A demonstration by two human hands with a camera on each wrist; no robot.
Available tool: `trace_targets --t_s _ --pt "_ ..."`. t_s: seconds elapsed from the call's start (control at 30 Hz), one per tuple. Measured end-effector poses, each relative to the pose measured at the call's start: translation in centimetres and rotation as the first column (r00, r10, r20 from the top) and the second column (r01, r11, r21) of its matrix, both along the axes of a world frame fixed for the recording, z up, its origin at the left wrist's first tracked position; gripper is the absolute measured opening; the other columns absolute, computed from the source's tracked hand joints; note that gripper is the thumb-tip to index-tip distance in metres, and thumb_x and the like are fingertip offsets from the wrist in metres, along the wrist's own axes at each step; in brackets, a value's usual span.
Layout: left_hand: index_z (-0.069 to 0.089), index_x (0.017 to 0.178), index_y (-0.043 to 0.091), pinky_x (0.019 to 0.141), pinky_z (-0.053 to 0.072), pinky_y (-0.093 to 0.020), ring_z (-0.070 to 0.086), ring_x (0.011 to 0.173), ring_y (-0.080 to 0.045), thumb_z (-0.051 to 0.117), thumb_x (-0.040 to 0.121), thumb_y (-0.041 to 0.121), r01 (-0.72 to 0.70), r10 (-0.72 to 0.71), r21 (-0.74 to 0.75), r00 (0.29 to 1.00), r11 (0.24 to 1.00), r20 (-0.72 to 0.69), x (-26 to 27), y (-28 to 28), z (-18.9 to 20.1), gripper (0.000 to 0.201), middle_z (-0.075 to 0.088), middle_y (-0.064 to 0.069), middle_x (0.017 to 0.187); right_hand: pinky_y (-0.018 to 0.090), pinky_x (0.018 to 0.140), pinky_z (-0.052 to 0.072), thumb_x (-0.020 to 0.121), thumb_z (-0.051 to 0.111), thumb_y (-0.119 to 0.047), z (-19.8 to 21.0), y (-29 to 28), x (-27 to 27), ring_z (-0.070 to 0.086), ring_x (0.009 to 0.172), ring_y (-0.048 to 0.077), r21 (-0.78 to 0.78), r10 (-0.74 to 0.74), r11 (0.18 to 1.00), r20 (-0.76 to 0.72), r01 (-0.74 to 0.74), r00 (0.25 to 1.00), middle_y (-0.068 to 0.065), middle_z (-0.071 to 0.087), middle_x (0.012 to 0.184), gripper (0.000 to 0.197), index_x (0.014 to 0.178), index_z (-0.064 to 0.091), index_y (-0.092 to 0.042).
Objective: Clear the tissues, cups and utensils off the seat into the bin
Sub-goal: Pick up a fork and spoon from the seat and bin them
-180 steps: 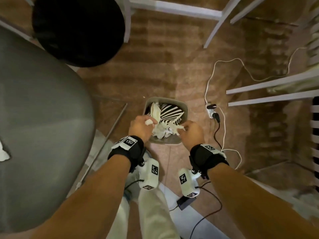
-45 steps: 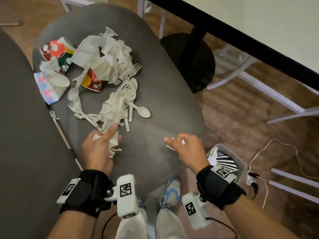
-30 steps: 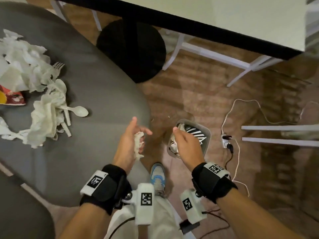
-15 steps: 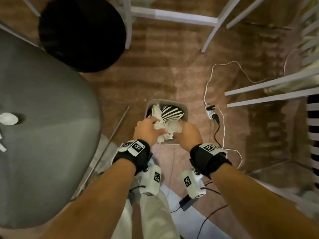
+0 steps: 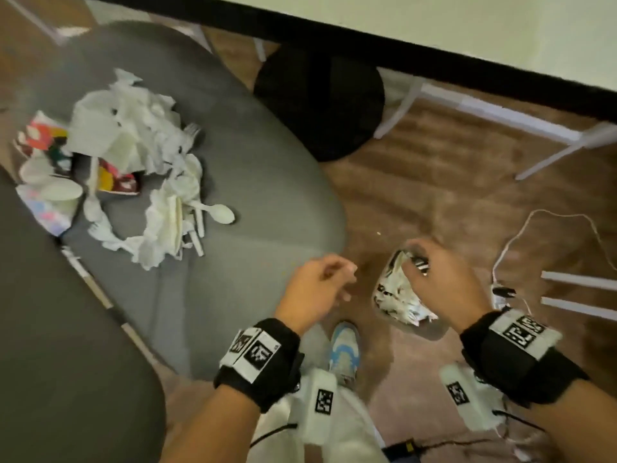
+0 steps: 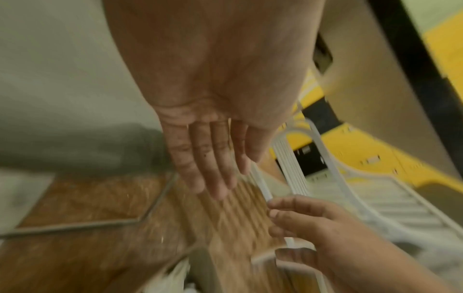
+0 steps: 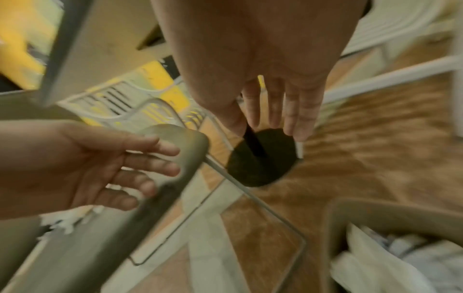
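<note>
On the grey seat (image 5: 260, 195), at its far left, lies a heap of crumpled white tissues (image 5: 133, 128), colourful paper cups (image 5: 43, 138), a white spoon (image 5: 220, 213) and forks (image 5: 192, 130). The small grey bin (image 5: 429, 331) stands on the floor to the right of the seat, holding tissue and striped paper; its rim (image 7: 375, 206) shows in the right wrist view. My left hand (image 5: 330, 279) hovers over the seat's near right edge, holding nothing. My right hand (image 5: 430, 272) hangs over the bin, also holding nothing. Both wrist views show straight fingers (image 6: 213, 168) (image 7: 275, 109).
A black round base (image 5: 320, 101) sits on the brown floor under the dark-edged table (image 5: 400, 55). White chair legs (image 5: 567, 145) and a white cable with a plug (image 5: 500, 292) lie right of the bin. A darker seat (image 5: 50, 329) fills the lower left. My shoe (image 5: 344, 345) is beside the bin.
Half a second ago both hands were down in the bin on tissue. Now they are raised with nothing in them, the left one nearer the seat, and the head view has swung back to the heap.
</note>
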State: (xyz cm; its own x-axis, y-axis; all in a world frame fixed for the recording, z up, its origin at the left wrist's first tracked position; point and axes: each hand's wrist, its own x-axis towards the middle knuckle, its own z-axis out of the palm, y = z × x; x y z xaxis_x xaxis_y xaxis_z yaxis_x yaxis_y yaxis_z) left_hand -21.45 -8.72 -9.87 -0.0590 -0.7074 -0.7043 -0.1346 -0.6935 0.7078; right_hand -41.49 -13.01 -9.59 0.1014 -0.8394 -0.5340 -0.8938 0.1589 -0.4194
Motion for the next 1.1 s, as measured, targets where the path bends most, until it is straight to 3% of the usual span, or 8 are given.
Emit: trace_targets --t_s 0.1,0.2,0.4,0.53,0.63,0.73,0.97,1.1 --pt "0.065 0.09 0.01 0.052 0.046 -0.022 0.055 0.053 -0.016 0.055 0.096 0.015 -0.291 0.295 -0.066 0.953 0.955 0.069 6.6 -0.1 2.5 0.013 0.066 -0.001 0.075 0.034 0.086 0.045 0.092 0.056 -0.029 2.3 -3.3 6.4 0.058 0.102 0.025 -0.128 0.162 0.979 0.031 -0.157 0.986 0.005 0.055 0.12 0.027 0.117 0.058 -0.021" --pt "0.066 0.09 0.016 0.06 0.048 -0.021 0.057 0.066 -0.015 0.058 0.094 0.015 -0.48 0.52 -0.202 0.808 0.854 0.278 14.2 0.7 3.0 0.009 0.066 -0.001 0.079 0.034 0.092 0.042 0.091 0.058 -0.027 2.3 -5.2 14.5 0.053 0.11 0.026 -0.17 0.322 0.936 0.054 -0.309 0.945 0.007 0.054 0.117 0.029 0.116 0.06 -0.015" --pt "0.059 0.112 0.019 0.092 0.045 -0.037 0.057 0.1 -0.025 0.059 0.089 0.028 -0.502 0.526 -0.271 0.482 0.821 0.701 25.0 2.0 1.4 0.025 0.055 -0.007 0.118 0.037 0.092 0.042 0.092 0.054 -0.038 0.4 -5.1 28.1 0.048 0.115 0.029 -0.127 0.469 0.873 -0.049 -0.471 0.882 0.01 0.054 0.119 0.039 0.116 0.059 -0.008" --pt "0.051 0.126 0.015 0.102 0.036 -0.039 0.048 0.119 -0.035 0.059 0.089 0.036 -0.509 0.382 -0.085 0.514 0.856 0.768 28.1 1.8 -1.3 0.044 0.045 -0.016 0.13 0.037 0.093 0.043 0.092 0.053 -0.041 -1.8 -4.4 33.1 0.044 0.121 0.029 -0.036 0.468 0.879 -0.139 -0.476 0.873 0.013 0.05 0.125 0.047 0.121 0.051 -0.004" --pt "0.047 0.123 0.012 0.094 0.041 -0.04 0.053 0.114 -0.036 0.062 0.087 0.045 -0.497 0.319 0.002 0.558 0.868 0.766 28.5 1.6 -2.9 0.051 0.049 -0.015 0.125 0.036 0.095 0.041 0.094 0.052 -0.038 -3.0 -4.3 34.6 0.046 0.119 0.031 -0.032 0.438 0.892 -0.195 -0.452 0.878 0.017 0.048 0.126 0.048 0.123 0.045 0.0" --pt "0.049 0.115 0.007 0.088 0.044 -0.042 0.056 0.11 -0.036 0.067 0.083 0.043 -0.533 0.341 -0.024 0.504 0.846 0.793 28.8 1.5 -3.9 0.051 0.054 -0.016 0.12 0.037 0.091 0.04 0.094 0.05 -0.031 -3.4 -4.8 35.0 0.049 0.113 0.034 -0.038 0.419 0.9 -0.207 -0.435 0.884 0.021 0.05 0.122 0.041 0.118 0.047 0.003" --pt "0.064 0.106 0.014 0.085 0.044 -0.033 0.061 0.104 -0.03 0.063 0.086 0.027 -0.582 0.389 0.003 0.547 0.813 0.741 30.0 1.3 -4.0 0.024 0.069 -0.009 0.107 0.037 0.072 0.039 0.095 0.044 -0.022 -2.6 -5.4 34.7 0.055 0.098 0.038 0.042 0.379 0.925 -0.163 -0.378 0.911 0.023 0.057 0.108 0.026 0.107 0.046 0.001" --pt "0.068 0.095 0.017 0.073 0.042 -0.029 0.061 0.088 -0.025 0.068 0.083 0.025 -0.616 0.475 -0.094 0.493 0.782 0.729 30.0 2.0 -3.6 0.015 0.065 -0.007 0.104 0.036 0.063 0.04 0.095 0.037 -0.018 -1.9 -5.3 33.8 0.051 0.076 0.034 0.019 0.355 0.935 -0.125 -0.355 0.927 0.021 0.059 0.089 0.012 0.094 0.036 -0.006"
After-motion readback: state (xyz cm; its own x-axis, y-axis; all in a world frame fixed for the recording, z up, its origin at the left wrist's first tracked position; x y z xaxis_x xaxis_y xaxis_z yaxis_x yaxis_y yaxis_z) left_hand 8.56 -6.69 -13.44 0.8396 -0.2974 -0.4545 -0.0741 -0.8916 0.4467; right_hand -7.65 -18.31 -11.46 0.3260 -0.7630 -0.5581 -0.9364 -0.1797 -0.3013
